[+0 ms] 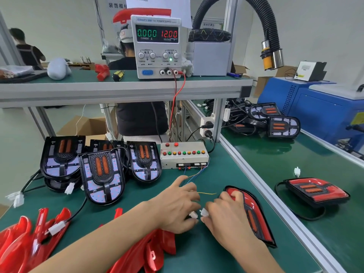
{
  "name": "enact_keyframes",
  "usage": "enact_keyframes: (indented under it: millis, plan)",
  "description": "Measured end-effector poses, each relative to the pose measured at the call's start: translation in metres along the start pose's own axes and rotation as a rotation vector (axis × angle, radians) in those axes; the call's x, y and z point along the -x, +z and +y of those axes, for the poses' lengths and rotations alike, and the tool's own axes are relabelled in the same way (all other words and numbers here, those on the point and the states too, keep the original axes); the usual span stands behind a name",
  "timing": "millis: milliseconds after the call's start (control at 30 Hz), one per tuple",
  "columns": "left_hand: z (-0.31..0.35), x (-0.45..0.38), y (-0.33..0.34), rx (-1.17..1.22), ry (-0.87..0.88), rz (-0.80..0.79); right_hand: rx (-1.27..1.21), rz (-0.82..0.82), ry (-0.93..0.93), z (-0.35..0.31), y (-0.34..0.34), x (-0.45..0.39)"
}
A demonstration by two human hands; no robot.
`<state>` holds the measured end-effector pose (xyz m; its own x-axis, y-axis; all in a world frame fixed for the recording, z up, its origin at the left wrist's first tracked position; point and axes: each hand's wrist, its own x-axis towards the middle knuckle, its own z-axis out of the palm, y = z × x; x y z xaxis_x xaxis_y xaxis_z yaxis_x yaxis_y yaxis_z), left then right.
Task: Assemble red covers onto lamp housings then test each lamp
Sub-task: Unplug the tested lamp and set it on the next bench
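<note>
On the green workbench mat (206, 253), the left hand (175, 203) pinches one white connector (193, 214); the right hand (226, 211) pinches another (204, 213), just apart. One covered lamp (254, 213) lies by the right edge. Four uncovered housings (102, 174) stand at the left rear beside one test box (184, 154). Loose red covers (23, 239) fill the near-left corner.

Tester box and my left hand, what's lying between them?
Thin blue and orange wires run from the tester box over green mat toward the left hand, in the head view.
</note>
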<state>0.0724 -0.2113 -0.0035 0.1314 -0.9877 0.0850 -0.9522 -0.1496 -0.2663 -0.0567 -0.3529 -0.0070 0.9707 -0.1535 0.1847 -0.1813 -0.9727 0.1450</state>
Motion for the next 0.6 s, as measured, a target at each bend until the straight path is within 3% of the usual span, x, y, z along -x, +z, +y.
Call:
enact_keyframes:
  millis: [100, 200, 333, 433, 600]
  plan:
    - [0.009, -0.008, -0.006, 0.099, -0.062, 0.068, -0.083, -0.030, 0.065, 0.004, -0.003, 0.004]
    - [0.019, -0.015, -0.006, 0.151, -0.135, -0.003, -0.353, -0.063, 0.154, 0.023, -0.003, 0.017]
    - [0.029, -0.020, -0.001, 0.262, -0.263, -0.082, -0.762, 0.198, 0.618, 0.067, 0.000, 0.064]
    - [0.035, -0.025, -0.002, 0.484, -0.404, -0.080, -0.797, 0.009, 0.928, 0.091, 0.012, 0.085]
    - [0.048, -0.041, -0.005, 0.911, -0.686, 0.013, -0.990, -0.078, 0.913, 0.092, 0.013, 0.068]
